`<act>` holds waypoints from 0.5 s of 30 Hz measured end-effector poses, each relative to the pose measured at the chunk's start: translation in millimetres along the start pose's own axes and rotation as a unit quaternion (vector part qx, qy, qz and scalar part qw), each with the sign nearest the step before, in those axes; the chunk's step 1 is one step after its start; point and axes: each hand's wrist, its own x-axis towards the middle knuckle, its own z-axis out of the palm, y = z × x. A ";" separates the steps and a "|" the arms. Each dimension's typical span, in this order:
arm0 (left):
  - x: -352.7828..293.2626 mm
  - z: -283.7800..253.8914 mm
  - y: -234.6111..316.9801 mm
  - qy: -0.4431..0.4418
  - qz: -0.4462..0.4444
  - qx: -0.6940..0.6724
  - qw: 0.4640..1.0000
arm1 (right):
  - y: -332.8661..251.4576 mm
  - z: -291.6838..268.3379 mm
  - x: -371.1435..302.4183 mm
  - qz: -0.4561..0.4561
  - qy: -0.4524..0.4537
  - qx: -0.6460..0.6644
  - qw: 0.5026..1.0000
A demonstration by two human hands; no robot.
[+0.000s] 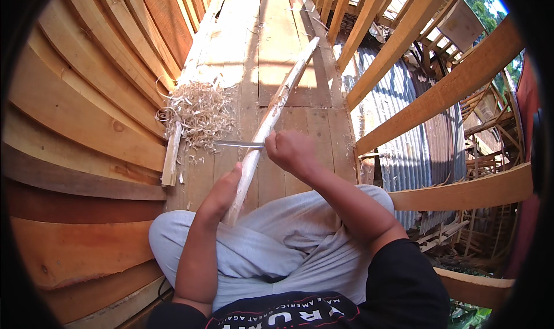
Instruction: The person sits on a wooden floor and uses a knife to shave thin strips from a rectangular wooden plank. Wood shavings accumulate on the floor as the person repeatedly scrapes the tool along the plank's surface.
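Observation:
A long pale stick [278, 101], stripped of most of its bark, slants from my lap out over the plank floor, its far end up and to the right. My left hand [224, 191] is wrapped round its lower part. In my right hand [290, 150] is the handle of a knife [239, 144], hidden by my closed fist. The knife's blade lies across the stick, pointing left, a little beyond my left hand. I sit cross-legged in grey trousers [259, 251], the stick's near end between my knees.
Curled wood shavings [199, 112] are heaped on the floor at the left, beside a short wooden strip [172, 159]. A plank wall [86, 109] rises on the left. Slanted railing slats [438, 101] stand on the right, with a corrugated metal roof [398, 133] below them.

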 end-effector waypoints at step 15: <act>-7.1 -1.4 15.1 0.010 0.012 -0.019 1.000 | 29.0 -31.2 -7.2 -0.177 -0.124 0.233 0.948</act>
